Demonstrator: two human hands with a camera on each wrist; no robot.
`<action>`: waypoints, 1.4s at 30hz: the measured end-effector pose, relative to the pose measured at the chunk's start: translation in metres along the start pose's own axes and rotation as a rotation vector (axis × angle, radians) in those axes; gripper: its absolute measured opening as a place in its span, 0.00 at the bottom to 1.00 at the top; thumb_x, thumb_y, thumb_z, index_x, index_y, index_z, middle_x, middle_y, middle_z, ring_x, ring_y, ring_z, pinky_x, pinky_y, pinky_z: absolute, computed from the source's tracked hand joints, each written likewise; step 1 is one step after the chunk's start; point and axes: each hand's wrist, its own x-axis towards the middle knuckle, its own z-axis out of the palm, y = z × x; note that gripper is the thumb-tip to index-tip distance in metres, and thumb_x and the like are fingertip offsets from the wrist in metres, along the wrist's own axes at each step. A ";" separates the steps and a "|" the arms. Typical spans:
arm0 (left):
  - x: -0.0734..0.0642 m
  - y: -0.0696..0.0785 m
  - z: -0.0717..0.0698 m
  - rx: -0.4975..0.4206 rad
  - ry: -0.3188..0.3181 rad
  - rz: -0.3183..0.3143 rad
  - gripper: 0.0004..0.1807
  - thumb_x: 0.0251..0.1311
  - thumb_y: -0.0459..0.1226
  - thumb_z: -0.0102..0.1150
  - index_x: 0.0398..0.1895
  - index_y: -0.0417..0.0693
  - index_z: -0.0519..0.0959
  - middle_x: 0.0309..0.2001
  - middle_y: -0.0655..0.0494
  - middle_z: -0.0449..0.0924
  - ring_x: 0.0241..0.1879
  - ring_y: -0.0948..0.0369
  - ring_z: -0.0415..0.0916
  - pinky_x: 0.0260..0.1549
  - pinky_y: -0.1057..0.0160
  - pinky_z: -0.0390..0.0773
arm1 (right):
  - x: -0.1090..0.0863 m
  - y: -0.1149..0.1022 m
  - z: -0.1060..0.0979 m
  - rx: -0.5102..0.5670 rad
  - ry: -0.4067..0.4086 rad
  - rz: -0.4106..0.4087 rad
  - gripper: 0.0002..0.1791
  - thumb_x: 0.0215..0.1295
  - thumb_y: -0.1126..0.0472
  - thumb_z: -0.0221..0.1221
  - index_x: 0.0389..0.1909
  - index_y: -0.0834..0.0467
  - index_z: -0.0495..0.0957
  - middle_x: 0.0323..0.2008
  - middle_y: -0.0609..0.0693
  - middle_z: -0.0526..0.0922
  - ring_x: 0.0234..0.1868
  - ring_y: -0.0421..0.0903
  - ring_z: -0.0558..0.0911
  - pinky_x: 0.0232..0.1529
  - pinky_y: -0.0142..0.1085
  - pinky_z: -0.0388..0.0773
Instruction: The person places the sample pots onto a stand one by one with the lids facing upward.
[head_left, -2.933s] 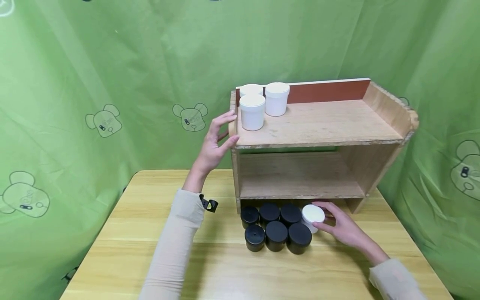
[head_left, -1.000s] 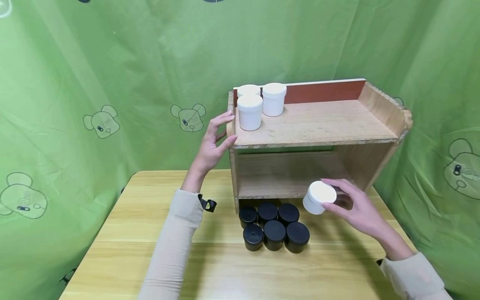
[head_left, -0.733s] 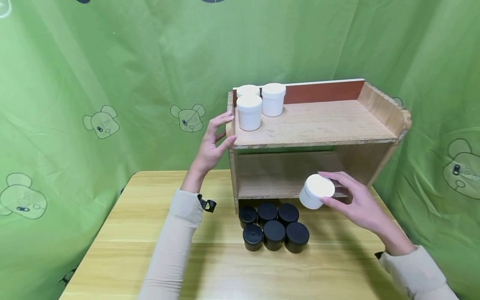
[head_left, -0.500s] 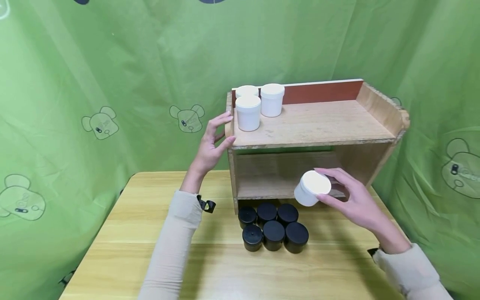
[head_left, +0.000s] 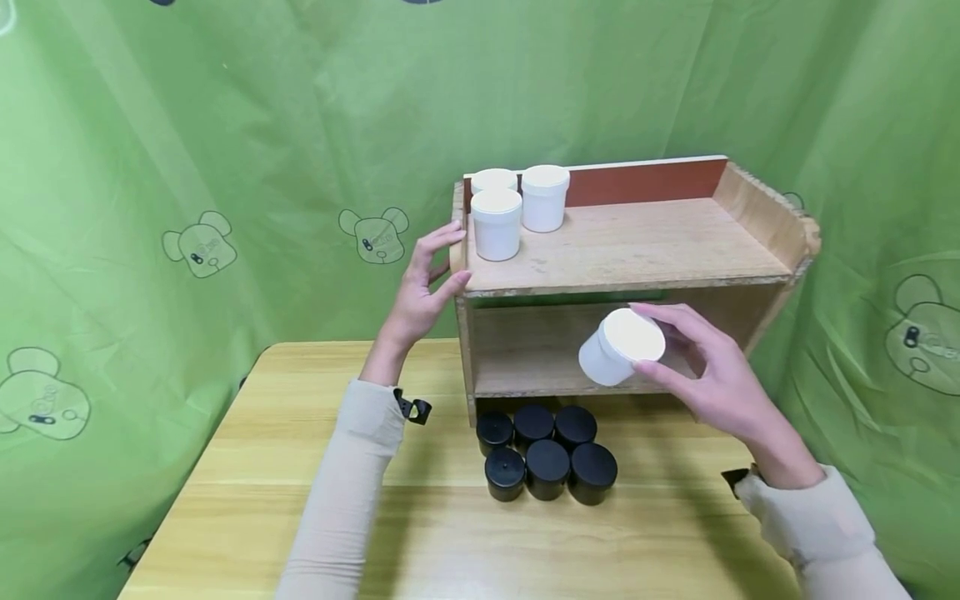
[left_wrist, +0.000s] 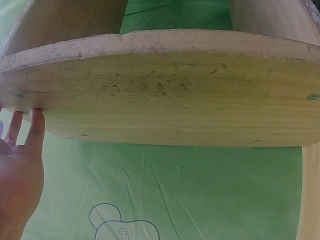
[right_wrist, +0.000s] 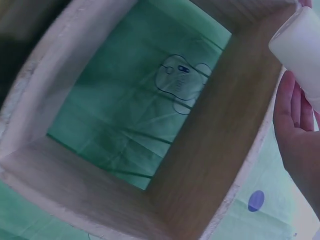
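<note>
My right hand (head_left: 708, 362) holds a white lidded jar (head_left: 606, 357), thumb and fingers on either side of its lid. The jar tilts in front of the wooden shelf's (head_left: 637, 250) middle compartment, its base pointing left. In the right wrist view, the white jar (right_wrist: 302, 55) shows at the upper right, beyond the shelf's frame. My left hand (head_left: 418, 292) rests its thumb and fingertips on the shelf's left side panel. Straight fingers (left_wrist: 36, 127) touch that panel's outer face in the left wrist view. Three white jars (head_left: 497, 229) stand at the top board's left end.
Several black-lidded jars (head_left: 547, 467) stand in two rows on the wooden table (head_left: 300, 467), at the shelf's front left foot. A green curtain (head_left: 300, 125) with mouse-like prints hangs behind and at both sides.
My right hand has lifted the white jar from beside the black jars up to the middle compartment's height, tilting it. My left hand stays at the side panel.
</note>
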 end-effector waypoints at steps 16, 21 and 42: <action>0.001 0.003 0.002 -0.014 0.013 -0.017 0.30 0.66 0.27 0.57 0.71 0.40 0.63 0.78 0.43 0.58 0.79 0.47 0.55 0.72 0.38 0.69 | 0.027 -0.021 -0.003 0.053 0.075 -0.025 0.37 0.56 0.82 0.65 0.69 0.65 0.74 0.61 0.43 0.81 0.58 0.37 0.80 0.61 0.20 0.76; 0.001 0.003 -0.001 -0.006 0.014 -0.015 0.30 0.67 0.30 0.59 0.72 0.47 0.65 0.79 0.50 0.60 0.79 0.53 0.56 0.72 0.41 0.71 | 0.039 -0.023 -0.003 0.146 0.097 -0.058 0.35 0.57 0.82 0.64 0.68 0.67 0.73 0.61 0.46 0.81 0.57 0.40 0.80 0.60 0.21 0.78; 0.000 0.018 0.003 -0.025 0.015 -0.041 0.29 0.67 0.28 0.57 0.71 0.40 0.63 0.78 0.43 0.59 0.79 0.47 0.55 0.72 0.37 0.68 | 0.081 -0.033 -0.003 0.215 0.178 0.093 0.29 0.65 0.72 0.65 0.68 0.61 0.76 0.57 0.47 0.81 0.54 0.43 0.79 0.56 0.22 0.79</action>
